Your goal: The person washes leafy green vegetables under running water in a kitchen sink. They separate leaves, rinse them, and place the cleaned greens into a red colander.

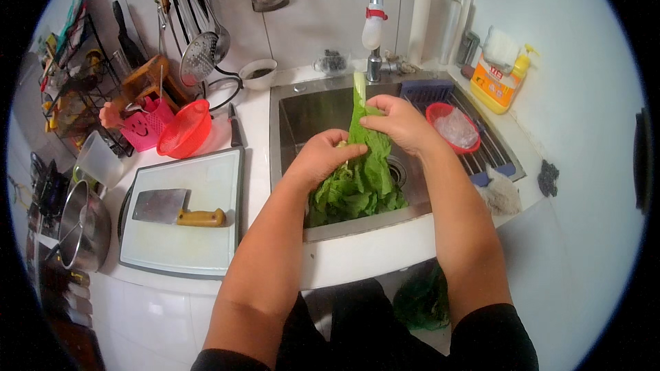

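Over the stainless steel sink (340, 229) my two hands hold a leafy green vegetable. My right hand (397, 118) pinches one long leaf (358, 113) between thumb and fingers, just below its pale stalk end, which points up towards the faucet. My left hand (330, 157) grips the leaves lower down, its thumb lying across them. More of the greens (361, 190) hang or lie below my hands in the near part of the basin; I cannot tell which leaves are loose. The drain (397, 170) shows partly behind them.
A cleaver (180, 208) lies on a cutting board (170, 247) at the left, with a knife (235, 126) behind it. The faucet (375, 26) rises behind the sink. At the right, a red basket (438, 109) holding a plastic bag sits on a rack (495, 149), near a detergent bottle (492, 85).
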A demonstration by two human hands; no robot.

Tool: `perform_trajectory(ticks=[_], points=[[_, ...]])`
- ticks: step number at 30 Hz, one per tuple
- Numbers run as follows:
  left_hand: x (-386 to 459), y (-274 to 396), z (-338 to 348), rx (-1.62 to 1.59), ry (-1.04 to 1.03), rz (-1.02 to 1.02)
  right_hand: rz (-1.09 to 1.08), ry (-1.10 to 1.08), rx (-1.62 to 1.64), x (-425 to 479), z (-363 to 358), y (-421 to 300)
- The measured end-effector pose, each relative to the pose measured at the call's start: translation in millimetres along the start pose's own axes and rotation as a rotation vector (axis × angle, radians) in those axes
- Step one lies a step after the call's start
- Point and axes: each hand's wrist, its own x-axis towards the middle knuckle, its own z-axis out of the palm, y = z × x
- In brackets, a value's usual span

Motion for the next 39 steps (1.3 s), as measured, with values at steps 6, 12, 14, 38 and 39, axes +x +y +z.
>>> perform_trajectory(ticks=[6,12,14,38,39], points=[[8,-7,-11,-0.244,0.045,-0.031,0.094,-0.063,0.262,1,-15,0],[-5,10,-11,-0.485,0.098,-0.157,0.102,-0.103,0.351,-1,-24,0],[1,5,-7,-0.458,0.094,-0.102,0.120,-0.057,0.314,-1,-19,-1],[17,-10,-16,-0.736,0.299,0.137,-0.137,-0.080,-0.322,1,30,17],[18,-10,-13,-0.748,0.290,0.136,-0.203,-0.099,-0.420,1,32,19]])
